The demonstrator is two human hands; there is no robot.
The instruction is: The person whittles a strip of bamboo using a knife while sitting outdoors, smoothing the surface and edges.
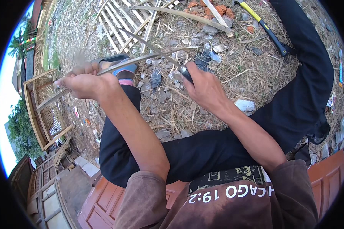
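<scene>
Left hand (pixel 88 83) clenches a long wooden strip (pixel 135 60), while the right hand (pixel 206 86) grasps a knife (pixel 172 61) whose blade crosses that strip between them. Beyond the right hand lies a yellow-and-black tool handle (pixel 266 31); farther ahead of the left, pale slats (pixel 109 34) cover the ground.

I observe open ground (pixel 82 23) strewn with dry straw (pixel 237 78), stones (pixel 210 30) and plastic scraps (pixel 155 79), under bright daylight. At left is a lattice-panelled wooden frame (pixel 45 84), with green trees (pixel 23 128) and pale sky (pixel 4 101) beyond. Reddish-brown panelling (pixel 99 202) shows along the near edge.
</scene>
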